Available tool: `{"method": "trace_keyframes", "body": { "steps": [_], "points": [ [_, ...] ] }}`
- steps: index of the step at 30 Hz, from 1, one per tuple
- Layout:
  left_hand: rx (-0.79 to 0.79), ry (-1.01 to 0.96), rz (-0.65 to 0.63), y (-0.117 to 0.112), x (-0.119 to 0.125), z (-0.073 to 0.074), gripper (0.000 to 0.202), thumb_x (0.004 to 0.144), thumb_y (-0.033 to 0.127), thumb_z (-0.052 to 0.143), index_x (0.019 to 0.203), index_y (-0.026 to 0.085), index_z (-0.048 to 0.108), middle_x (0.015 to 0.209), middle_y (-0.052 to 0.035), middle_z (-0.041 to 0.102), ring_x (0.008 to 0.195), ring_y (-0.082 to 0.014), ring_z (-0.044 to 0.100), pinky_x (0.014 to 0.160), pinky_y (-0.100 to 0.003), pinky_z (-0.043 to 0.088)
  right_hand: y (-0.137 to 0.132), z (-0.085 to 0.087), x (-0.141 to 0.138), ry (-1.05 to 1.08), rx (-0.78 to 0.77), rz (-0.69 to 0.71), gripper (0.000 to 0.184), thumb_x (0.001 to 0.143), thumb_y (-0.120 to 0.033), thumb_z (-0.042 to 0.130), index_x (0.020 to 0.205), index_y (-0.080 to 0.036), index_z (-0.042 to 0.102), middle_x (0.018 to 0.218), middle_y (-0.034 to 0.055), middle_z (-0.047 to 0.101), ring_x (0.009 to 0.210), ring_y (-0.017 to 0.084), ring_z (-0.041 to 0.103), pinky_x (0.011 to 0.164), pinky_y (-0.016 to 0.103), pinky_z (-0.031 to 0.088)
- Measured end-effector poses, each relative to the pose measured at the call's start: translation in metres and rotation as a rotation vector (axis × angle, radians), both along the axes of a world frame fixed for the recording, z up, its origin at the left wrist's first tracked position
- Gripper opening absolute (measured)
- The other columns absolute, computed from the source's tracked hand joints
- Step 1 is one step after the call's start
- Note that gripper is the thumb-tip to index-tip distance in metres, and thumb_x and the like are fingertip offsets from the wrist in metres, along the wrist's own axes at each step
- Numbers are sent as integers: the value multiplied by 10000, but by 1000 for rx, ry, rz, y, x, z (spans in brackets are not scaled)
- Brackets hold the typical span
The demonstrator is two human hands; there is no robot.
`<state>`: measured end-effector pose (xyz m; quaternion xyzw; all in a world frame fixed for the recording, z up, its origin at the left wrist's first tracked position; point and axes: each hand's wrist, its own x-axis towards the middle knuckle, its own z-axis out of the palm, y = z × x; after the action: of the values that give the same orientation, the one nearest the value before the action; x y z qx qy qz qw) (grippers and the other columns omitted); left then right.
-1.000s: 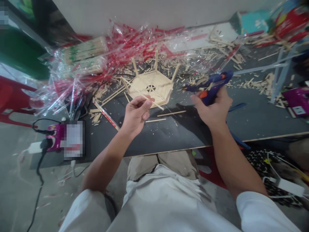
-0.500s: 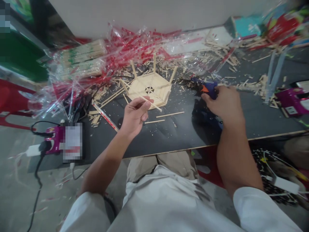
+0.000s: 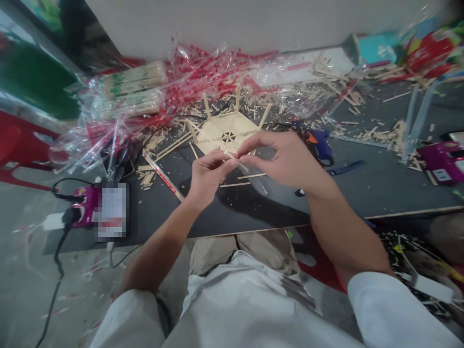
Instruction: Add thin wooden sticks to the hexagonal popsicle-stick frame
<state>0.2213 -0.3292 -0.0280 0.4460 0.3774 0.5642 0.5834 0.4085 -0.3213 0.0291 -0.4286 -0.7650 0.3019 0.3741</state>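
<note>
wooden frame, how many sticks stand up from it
4. On the frame: one stick at the left corner, one back left, one back middle, one back right. More may be hidden behind the left hand and right hand.

- toward the body from the popsicle-stick frame (image 3: pixel 226 133): open room over the dark tabletop (image 3: pixel 253 208), with two loose sticks (image 3: pixel 250 176) lying low
- right of it: glue gun (image 3: pixel 319 145) in the way
- behind it: plastic wrap (image 3: pixel 217 72) and stick scraps (image 3: pixel 348 96) crowd the path
</note>
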Motion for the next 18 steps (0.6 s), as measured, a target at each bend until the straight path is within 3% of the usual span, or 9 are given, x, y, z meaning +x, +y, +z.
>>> {"method": "trace_keyframes", "body": {
  "steps": [7, 13, 18],
  "points": [
    [29, -3, 8, 0, 1, 5, 279, 588, 430, 996, 684, 247, 809, 745, -8, 688, 602, -59, 523, 502, -180, 390, 1, -2, -2, 85, -116, 51, 152, 858, -374, 776, 919, -236, 757, 900, 31, 783, 838, 201, 736, 734, 336, 546],
    [99, 11, -27, 0, -1, 1, 194, 677, 375, 961, 727, 254, 818, 752, -4, 691, 596, -58, 509, 542, -200, 398, 4, -3, -1, 115, -150, 128, 215, 830, -398, 798, 929, -214, 747, 942, 48, 775, 845, 195, 727, 744, 336, 550],
    [217, 295, 65, 1, -11, 8, 230, 681, 382, 957, 759, 230, 803, 709, 0, 664, 579, -81, 486, 545, -229, 376, 2, 0, 6, 70, -57, -3, 184, 820, -377, 793, 938, -242, 750, 927, 27, 773, 828, 195, 707, 750, 358, 583]
  ]
}}
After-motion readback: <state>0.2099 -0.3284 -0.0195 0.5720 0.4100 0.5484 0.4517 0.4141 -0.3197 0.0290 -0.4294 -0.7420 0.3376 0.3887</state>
